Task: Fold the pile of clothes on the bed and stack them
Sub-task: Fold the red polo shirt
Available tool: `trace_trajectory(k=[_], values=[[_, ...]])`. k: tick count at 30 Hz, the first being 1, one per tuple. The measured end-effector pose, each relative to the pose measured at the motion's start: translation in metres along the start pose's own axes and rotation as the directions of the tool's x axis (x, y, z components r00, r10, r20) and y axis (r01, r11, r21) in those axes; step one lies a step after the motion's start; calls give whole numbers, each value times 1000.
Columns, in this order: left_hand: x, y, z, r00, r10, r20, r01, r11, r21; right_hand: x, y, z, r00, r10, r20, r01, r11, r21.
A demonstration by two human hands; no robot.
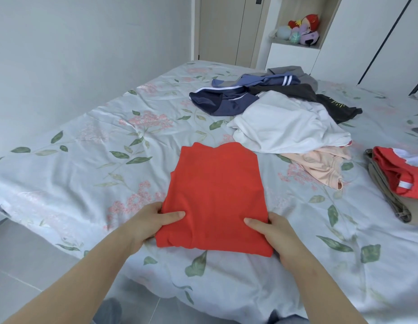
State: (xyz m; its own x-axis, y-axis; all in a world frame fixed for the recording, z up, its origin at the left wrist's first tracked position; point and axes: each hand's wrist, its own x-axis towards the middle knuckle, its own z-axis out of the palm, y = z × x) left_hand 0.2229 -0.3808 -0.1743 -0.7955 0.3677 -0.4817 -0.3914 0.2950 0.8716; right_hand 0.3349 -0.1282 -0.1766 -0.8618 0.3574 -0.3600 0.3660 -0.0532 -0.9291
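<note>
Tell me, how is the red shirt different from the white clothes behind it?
The red shirt is folded flat and neat; the white garment is crumpled. The left hand and right hand grip the red shirt's near corners; no hand touches the white garment. Both lie on the floral bed.

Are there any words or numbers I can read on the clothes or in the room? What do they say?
Yellow print on the black garment: too small and blurred to read.
White tag in the collar of the red top at the right: no letters can be made out.
Folded red shirt held by the left hand and right hand: no print shows.
Nothing else is readable.
</note>
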Motion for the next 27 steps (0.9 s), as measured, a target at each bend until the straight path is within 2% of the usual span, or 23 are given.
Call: trace_trajectory(k=[2,3,5,7,9,12,16,18,20,22,24,27], values=[[-8,-4,5,998,58,-36,-55,994,93,-11,6,3,999,-50,-14,49,997,-57],[-11,-7,8,986,109,-125,-94,988,125,-14,9,4,994,-83,-66,78,994,-76],[-17,-15,12,917,212,-337,-182,976,121,-19,10,5,968,-140,-207,128,989,-70],[-26,-23,16,854,275,-441,-258,961,100,-25,14,7,947,-160,-279,157,987,-32],[-35,-28,20,870,304,-389,-266,952,149,-33,18,8,959,-144,-246,140,990,-34],[-44,-31,18,945,224,-238,-178,963,201,-42,23,6,979,-112,-173,87,985,-149],[-52,-32,4,928,214,-306,-200,977,75,-43,19,3,958,-130,-258,103,988,-116],[-57,-37,2,943,193,-272,-171,980,102,-43,24,3,951,-157,-268,93,967,-238],[-60,-40,3,979,109,-169,-81,983,167,-43,28,2,965,-136,-225,43,926,-374],[-55,-34,3,983,70,-167,-39,982,183,-39,23,0,979,-64,-195,-3,946,-325],[-43,-20,3,967,95,-236,-54,983,175,-34,12,0,981,9,-196,-49,979,-198],[-20,1,10,948,132,-289,-92,985,146,-19,0,1,974,27,-226,-57,990,-126]])
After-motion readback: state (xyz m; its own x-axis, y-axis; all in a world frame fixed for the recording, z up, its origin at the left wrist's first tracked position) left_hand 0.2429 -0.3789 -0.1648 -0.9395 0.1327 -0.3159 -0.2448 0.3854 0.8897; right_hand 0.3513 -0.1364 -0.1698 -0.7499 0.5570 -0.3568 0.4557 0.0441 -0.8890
